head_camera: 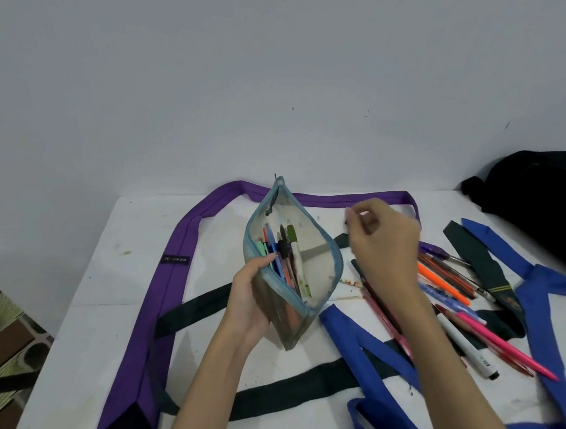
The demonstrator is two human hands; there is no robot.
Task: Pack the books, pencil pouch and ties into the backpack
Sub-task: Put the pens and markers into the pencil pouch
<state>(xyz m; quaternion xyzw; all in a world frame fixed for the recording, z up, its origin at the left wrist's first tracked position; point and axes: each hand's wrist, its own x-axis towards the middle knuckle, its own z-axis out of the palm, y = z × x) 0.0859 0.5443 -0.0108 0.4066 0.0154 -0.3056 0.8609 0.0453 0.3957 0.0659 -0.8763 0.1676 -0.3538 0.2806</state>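
White table by a plain wall holds long ties and loose pens. Above it, the left hand grips the pencil pouch by its side, mouth wide open, some pens inside. The right hand hangs nearby with curled fingers; whether it pinches something, I cannot tell. The pouch looks soft and floppy, so hold it near the zipper rim. The black backpack sits far right.
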